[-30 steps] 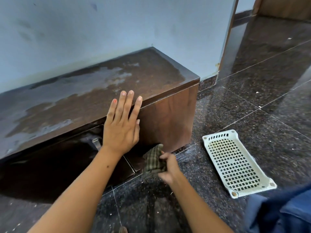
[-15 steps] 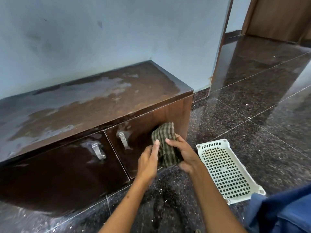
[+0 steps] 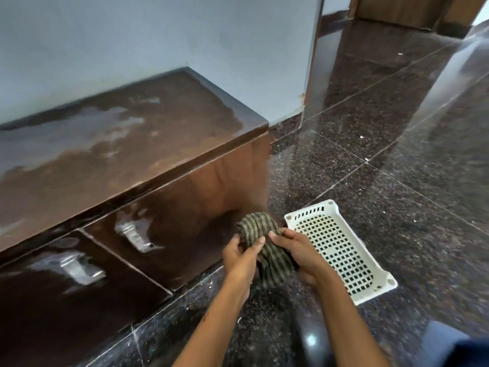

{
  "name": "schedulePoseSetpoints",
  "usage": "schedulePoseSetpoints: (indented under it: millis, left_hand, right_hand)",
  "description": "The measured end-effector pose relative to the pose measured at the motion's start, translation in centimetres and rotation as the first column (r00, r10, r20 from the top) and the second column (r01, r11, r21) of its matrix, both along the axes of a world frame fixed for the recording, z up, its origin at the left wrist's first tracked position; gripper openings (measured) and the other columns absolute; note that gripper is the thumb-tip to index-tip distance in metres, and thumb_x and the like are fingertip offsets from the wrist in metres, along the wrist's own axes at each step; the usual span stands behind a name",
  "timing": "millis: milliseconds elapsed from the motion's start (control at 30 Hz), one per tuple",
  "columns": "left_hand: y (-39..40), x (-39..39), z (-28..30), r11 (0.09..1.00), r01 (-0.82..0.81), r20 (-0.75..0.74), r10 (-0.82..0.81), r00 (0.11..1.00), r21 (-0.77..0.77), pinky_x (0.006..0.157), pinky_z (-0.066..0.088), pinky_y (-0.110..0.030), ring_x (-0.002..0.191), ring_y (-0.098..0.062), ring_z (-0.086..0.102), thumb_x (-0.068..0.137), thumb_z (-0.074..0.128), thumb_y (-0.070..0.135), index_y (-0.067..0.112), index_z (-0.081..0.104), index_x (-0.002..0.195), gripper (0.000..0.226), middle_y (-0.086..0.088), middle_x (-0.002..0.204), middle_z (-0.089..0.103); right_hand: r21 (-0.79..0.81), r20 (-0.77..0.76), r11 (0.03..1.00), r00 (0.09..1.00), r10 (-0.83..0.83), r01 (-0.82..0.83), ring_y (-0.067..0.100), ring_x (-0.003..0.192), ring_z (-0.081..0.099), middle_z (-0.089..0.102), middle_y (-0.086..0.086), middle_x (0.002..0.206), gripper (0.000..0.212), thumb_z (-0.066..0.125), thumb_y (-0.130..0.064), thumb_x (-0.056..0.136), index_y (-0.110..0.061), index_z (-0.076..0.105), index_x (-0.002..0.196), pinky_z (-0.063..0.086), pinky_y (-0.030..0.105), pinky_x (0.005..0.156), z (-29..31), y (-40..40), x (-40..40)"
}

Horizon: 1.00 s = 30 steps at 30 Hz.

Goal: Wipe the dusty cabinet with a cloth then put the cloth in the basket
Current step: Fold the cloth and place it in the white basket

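Cloth (image 3: 267,247) is held between both hands, low in front of the cabinet's (image 3: 119,144) right end and just left of the basket (image 3: 341,250), which lies on the floor. The left hand (image 3: 242,256) is curled round the cloth's near-left side, thumb on top; the right hand (image 3: 299,251) is closed on its right side. Pale dusty patches are seen on the cabinet top, so wiping is judged unfinished. The checked fabric looks soft, light and limp; it is best bunched into a firm pad in one palm, loose ends tucked in, before being pressed flat on the surface
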State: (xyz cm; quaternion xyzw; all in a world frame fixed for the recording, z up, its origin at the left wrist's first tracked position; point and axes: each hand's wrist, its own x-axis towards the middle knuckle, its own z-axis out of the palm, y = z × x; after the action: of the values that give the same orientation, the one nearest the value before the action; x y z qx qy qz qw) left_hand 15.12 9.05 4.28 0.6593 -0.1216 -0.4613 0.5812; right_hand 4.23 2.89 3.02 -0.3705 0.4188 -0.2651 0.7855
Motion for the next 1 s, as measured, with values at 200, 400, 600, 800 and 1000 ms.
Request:
schedulePoseSetpoints:
  millis: [200, 400, 600, 800, 1000]
  left_hand:
    - [-2.1, -4.6, -6.1, 0.978, 0.104, -0.057, -0.095, 0.994, 0.18, 0.073, 0.05, -0.028, 0.087, -0.014, 0.064, 0.084, 0.068, 0.013, 0.019, 0.06, 0.104, 0.022, -0.001, 0.102, 0.068]
    - [-6.3, -9.6, -9.2, 0.959, 0.19, -0.174, -0.155, 0.973, 0.209, 0.072, 0.053, -0.028, 0.095, -0.023, 0.065, 0.087, 0.061, 0.002, 0.008, 0.055, 0.121, 0.035, -0.012, 0.112, 0.066]
    - [-10.5, -12.8, -11.9, 0.927, 0.295, -0.165, -0.262, 0.951, 0.23, 0.082, 0.051, -0.029, 0.101, -0.023, 0.061, 0.084, 0.056, -0.01, 0.009, 0.044, 0.135, 0.056, -0.015, 0.121, 0.061]
    - [-11.3, -13.9, -13.4, 0.862, 0.389, -0.074, -0.387, 0.919, 0.325, 0.098, 0.048, -0.038, 0.115, -0.023, 0.055, 0.077, 0.053, -0.016, 0.023, 0.025, 0.146, 0.084, -0.011, 0.131, 0.054]
    - [-10.3, -13.9, -13.5, 0.807, 0.427, 0.038, -0.483, 0.875, 0.408, 0.092, 0.05, -0.032, 0.109, -0.021, 0.055, 0.078, 0.059, -0.007, 0.023, 0.031, 0.143, 0.077, -0.008, 0.127, 0.056]
  right_hand:
    - [-0.103, -0.378, 0.992, 0.926, 0.025, -0.069, 0.019, 0.075, 0.061, 0.066, 0.011, 0.08, 0.02, 0.057, -0.02, 0.094, -0.009, 0.062, 0.078, 0.051, 0.033, 0.074, -4.8, -1.6, -4.4]
    - [-0.188, -0.639, 0.982, 0.763, -0.1, -0.028, 0.018, 0.066, 0.055, 0.06, 0.009, 0.07, 0.032, 0.064, -0.029, 0.089, 0.001, 0.065, 0.079, 0.041, 0.028, 0.064, -7.7, -5.2, -9.2]
    - [-0.281, -0.773, 0.96, 0.599, -0.211, -0.024, 0.013, 0.061, 0.052, 0.059, 0.0, 0.067, 0.023, 0.065, -0.028, 0.088, -0.006, 0.068, 0.085, 0.037, 0.019, 0.053, -10.0, -8.1, -12.6]
    - [-0.273, -0.836, 0.961, 0.502, -0.221, -0.032, 0.02, 0.1, 0.061, 0.069, 0.004, 0.109, 0.028, 0.06, -0.027, 0.092, -0.015, 0.066, 0.116, 0.043, 0.025, 0.081, -12.4, -8.4, -13.2]
    - [-0.329, -0.853, 0.941, 0.453, -0.259, -0.083, 0.02, 0.105, 0.061, 0.066, 0.007, 0.118, 0.034, 0.06, -0.022, 0.092, -0.011, 0.061, 0.124, 0.045, 0.026, 0.091, -13.1, -8.0, -12.8]
